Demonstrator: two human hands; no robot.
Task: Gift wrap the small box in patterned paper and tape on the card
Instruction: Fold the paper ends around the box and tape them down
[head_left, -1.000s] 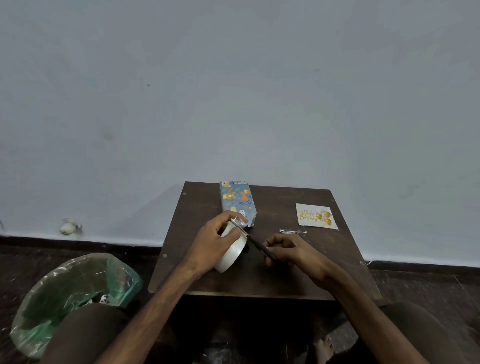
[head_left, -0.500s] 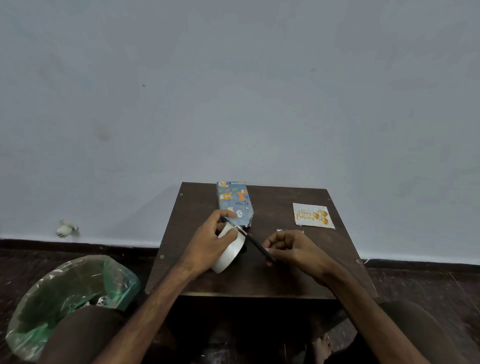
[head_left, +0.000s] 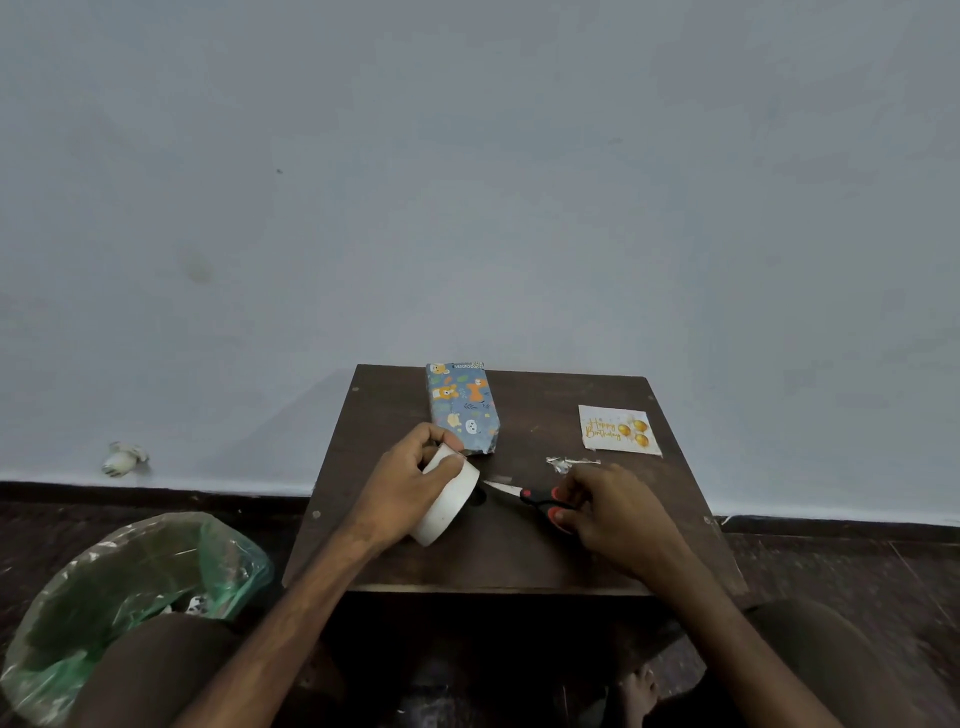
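Head view, down onto small dark wooden table (head_left: 519, 556) against pale wall (head_left: 467, 182).

- Far left, 8 o'clock of frame: bin with green plastic bag (head_left: 130, 587) on dark floor (head_left: 831, 561).
- At 9 o'clock, at wall base: small white object (head_left: 123, 459), too small to identify.
- On table, 11 o'clock from its centre: box (head_left: 462, 408), wrapped all over in blue cartoon-animal print, lying flat, long side running to far edge.
- Just below box: left hand (head_left: 405, 488) curled round white tape roll (head_left: 451, 501), thumb over top of rim, roll held tilted. Near corner of box just beside fingertips.
- Right of roll: scissors (head_left: 535, 498) with black and red handles, pale blade pointing to 10 o'clock, tip just beside roll, contact unclear.
- At 3 o'clock of table centre: right hand (head_left: 618, 512) gripping scissor handles, fingers curled round them.
- Just above right hand: crumpled clear tape scrap (head_left: 569, 462).
- At 1 o'clock: card (head_left: 618, 430), white with gold "Happy Birthday" and balloons, lying flat, well apart from box.
- Under table at 6 o'clock: bare foot (head_left: 636, 686).
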